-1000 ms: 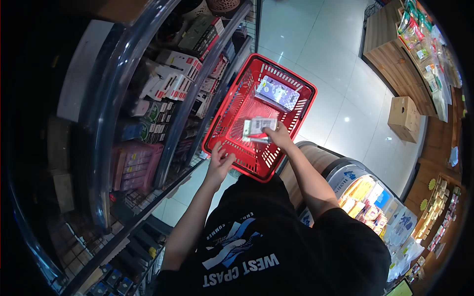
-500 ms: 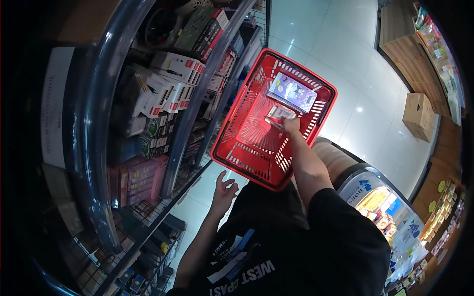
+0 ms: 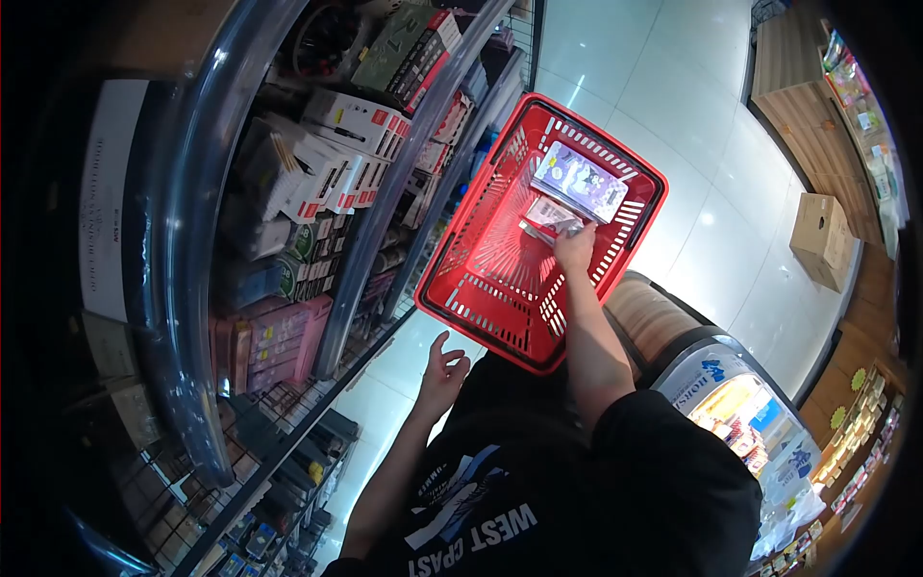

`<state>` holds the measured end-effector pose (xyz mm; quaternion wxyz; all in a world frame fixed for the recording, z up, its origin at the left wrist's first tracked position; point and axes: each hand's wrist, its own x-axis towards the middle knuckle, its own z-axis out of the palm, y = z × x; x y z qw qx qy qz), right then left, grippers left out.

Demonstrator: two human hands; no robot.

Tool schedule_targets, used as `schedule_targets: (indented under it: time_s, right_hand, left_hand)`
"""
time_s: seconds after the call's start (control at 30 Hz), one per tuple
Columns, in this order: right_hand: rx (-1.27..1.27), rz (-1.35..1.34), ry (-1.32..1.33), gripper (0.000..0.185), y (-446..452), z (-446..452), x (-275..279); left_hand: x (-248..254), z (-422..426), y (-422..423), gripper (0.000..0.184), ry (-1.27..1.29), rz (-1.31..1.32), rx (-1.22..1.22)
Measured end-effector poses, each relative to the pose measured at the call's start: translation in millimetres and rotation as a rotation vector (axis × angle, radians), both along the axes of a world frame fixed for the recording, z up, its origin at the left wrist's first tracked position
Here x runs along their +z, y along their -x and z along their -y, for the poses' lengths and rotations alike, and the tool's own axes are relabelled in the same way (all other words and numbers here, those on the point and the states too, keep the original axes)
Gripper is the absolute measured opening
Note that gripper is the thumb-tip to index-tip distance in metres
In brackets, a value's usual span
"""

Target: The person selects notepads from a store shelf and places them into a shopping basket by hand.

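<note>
A red basket with slotted walls stands in front of me. A purple box lies inside it near the far right side. Beside that box, a small white-and-red package is low in the basket, and my right hand reaches in with its fingertips closed at the package's near right edge. My left hand is outside the basket, just off its near left corner, with fingers apart and nothing in it.
On the left, shelves with a clear rail hold pen boxes and pink boxes. A cardboard box sits on the tiled floor at right. A rounded display case stands close on my right.
My right hand has lowered the package into the basket beside the purple box. My left hand has moved off the basket's near edge. The basket appears farther right in view.
</note>
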<state>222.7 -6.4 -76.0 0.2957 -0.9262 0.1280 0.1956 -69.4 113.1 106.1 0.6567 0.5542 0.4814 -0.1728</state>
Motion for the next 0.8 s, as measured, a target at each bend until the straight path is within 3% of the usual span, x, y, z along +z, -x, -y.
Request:
schedule_targets:
  time_s: [0.1, 0.17, 0.2, 0.3, 0.33, 0.4, 0.43, 0.47, 0.53, 0.57, 0.67, 0.7, 0.8]
  right_hand:
    - [0.179, 0.091, -0.026, 0.057, 11, -3, 9]
    - [0.285, -0.193, -0.028, 0.049, 11, -3, 5]
    - [0.36, -0.203, 0.032, 0.041, 11, -1, 5]
    - [0.361, -0.261, 0.075, 0.037, 7, 6, -21]
    - [0.419, -0.215, 0.052, 0.039, 3, 6, 0]
    - [0.548, -0.204, 0.149, 0.041, -8, 14, -35]
    - [0.471, -0.183, 0.024, 0.044, -6, 8, 11]
    - [0.563, -0.069, 0.011, 0.046, -7, 14, 7]
    - [0.415, -0.079, -0.262, 0.042, -8, 4, 61]
    - [0.462, 0.076, -0.396, 0.036, -10, 10, 25]
    - [0.482, 0.076, -0.596, 0.034, -20, -3, 54]
    - [0.429, 0.03, -0.629, 0.033, -20, -10, 77]
    - [0.566, 0.229, -0.669, 0.029, -21, -42, 181]
  left_hand:
    - [-5, -1, 2, 0.067, -0.005, 0.029, 0.027]
    - [-5, 0, 2, 0.067, -0.01, 0.026, 0.016]
    - [-5, 2, 3, 0.067, -0.012, 0.027, 0.02]
    - [-9, 7, 8, 0.067, -0.057, 0.064, 0.006]
    - [-12, 9, 11, 0.067, -0.096, 0.076, -0.038]
    - [-16, 10, 18, 0.067, -0.203, 0.119, -0.089]
    - [-19, 11, 21, 0.067, -0.257, 0.155, -0.106]
    - [-20, 13, 22, 0.067, -0.292, 0.182, -0.096]
    - [-19, 14, 21, 0.067, -0.292, 0.186, -0.072]
    - [-15, 12, 18, 0.066, -0.25, 0.166, -0.062]
    - [2, 11, 10, 0.063, -0.227, 0.243, -0.012]
    - [6, 13, 8, 0.061, -0.29, 0.311, -0.005]
    - [7, 13, 7, 0.059, -0.249, 0.473, 0.033]
